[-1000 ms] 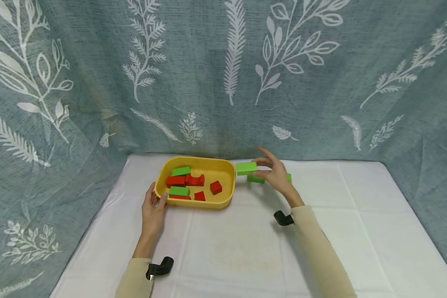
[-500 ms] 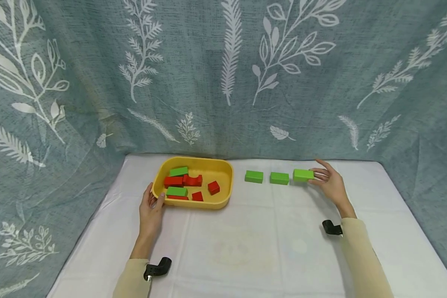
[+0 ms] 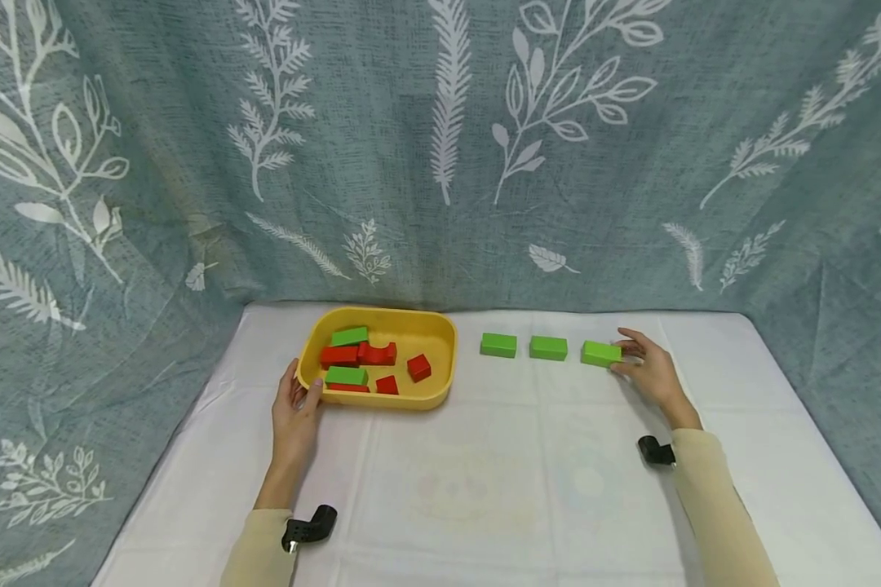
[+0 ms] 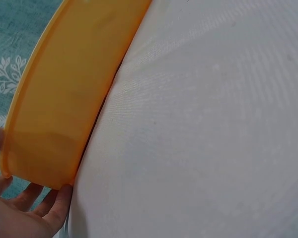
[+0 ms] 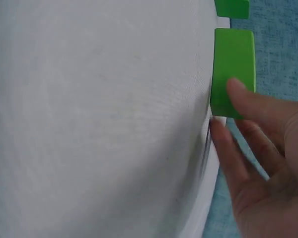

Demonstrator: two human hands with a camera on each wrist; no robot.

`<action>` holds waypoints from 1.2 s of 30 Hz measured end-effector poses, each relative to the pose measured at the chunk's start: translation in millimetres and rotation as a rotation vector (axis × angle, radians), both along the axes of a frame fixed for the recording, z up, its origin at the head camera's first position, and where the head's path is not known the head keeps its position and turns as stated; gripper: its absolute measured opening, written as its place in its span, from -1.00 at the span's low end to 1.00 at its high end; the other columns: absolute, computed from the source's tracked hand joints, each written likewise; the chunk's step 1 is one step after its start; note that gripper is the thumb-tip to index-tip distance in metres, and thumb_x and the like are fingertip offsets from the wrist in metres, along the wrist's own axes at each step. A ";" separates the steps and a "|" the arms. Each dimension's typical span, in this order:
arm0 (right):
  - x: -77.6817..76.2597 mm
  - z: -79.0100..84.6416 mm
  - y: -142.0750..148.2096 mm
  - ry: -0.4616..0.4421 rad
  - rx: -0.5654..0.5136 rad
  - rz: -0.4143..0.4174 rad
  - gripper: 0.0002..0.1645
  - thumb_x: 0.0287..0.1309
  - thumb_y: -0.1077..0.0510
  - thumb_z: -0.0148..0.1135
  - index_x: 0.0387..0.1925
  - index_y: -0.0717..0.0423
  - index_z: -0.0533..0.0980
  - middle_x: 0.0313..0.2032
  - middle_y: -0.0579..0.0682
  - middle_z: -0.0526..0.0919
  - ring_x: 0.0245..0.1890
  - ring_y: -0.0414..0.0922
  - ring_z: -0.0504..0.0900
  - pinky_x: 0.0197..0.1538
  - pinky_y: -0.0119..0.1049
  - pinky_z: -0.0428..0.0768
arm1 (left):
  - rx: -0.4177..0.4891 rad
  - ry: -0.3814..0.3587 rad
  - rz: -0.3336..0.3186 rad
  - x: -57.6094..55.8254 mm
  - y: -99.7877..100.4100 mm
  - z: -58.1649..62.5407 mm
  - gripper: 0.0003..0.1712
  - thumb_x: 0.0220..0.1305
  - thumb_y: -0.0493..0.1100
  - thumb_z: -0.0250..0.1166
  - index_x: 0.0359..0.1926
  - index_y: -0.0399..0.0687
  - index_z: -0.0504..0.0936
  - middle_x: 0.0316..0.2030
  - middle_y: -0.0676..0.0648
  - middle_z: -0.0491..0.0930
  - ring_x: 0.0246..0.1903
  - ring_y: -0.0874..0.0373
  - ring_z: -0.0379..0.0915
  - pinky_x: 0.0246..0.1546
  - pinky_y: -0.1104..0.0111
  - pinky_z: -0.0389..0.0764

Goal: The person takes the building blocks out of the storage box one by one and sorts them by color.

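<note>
My right hand [image 3: 653, 377] pinches the right end of a green rectangular block [image 3: 599, 354], which sits on the table at the right of a row. In the right wrist view the thumb [image 5: 241, 96] lies on the block's face, fingers at its end. Two similar green blocks, a middle one [image 3: 548, 348] and a left one [image 3: 498, 345], complete the row, spaced apart. At the left, my left hand [image 3: 295, 420] grips the near-left corner of a yellow tray [image 3: 389, 403], thumb at the rim and fingers along the outer wall.
Inside the tray lie green blocks [image 3: 347, 376], a red block [image 3: 340, 355], a red piece with a curved notch [image 3: 377, 354] and small red blocks [image 3: 419, 368]. A white cloth covers the table [image 3: 477, 489]. A patterned blue-green curtain [image 3: 411, 163] hangs along the back edge.
My right hand has carried the green block from beside the tray to the row's right end and lowered it onto the table. The left hand stays at the tray.
</note>
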State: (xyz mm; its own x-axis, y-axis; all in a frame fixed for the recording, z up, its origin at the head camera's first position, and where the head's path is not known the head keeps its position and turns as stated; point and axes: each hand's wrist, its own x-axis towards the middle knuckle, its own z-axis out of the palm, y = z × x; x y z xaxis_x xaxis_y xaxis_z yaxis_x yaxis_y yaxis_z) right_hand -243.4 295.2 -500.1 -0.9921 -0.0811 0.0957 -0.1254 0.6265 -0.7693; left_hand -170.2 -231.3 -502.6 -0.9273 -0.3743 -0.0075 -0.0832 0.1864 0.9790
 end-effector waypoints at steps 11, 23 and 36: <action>-10.1 54.5 -97.3 0.220 0.074 0.167 -0.29 -0.05 0.14 0.34 0.17 0.20 0.32 0.09 0.22 0.41 0.05 0.13 0.39 0.00 0.04 0.44 | -0.026 -0.008 -0.020 1.5 -3.2 0.4 -0.28 0.29 0.01 0.07 0.38 0.05 -0.01 0.26 -0.13 0.19 0.20 0.08 0.15 0.16 0.34 0.30; -1.0 54.4 -305.3 0.124 0.164 0.489 -0.37 0.01 -0.01 0.29 0.14 0.07 0.39 -0.03 0.01 0.54 -0.04 -0.07 0.51 -0.05 -0.23 0.52 | 0.010 0.006 -0.030 -2.1 -2.5 -1.9 -0.28 0.28 0.00 0.08 0.38 0.08 -0.02 0.26 -0.10 0.20 0.16 0.11 0.18 -0.03 0.66 0.36; -6.5 34.7 -381.5 0.238 0.541 0.538 -0.53 0.02 0.14 0.27 0.03 0.01 0.46 -0.13 -0.12 0.59 -0.22 -0.20 0.56 -0.16 -0.37 0.54 | -0.013 0.038 -0.030 -1.2 -5.8 -3.9 -0.30 0.28 -0.02 0.09 0.37 0.05 0.02 0.24 -0.15 0.24 0.15 0.09 0.21 0.03 0.55 0.33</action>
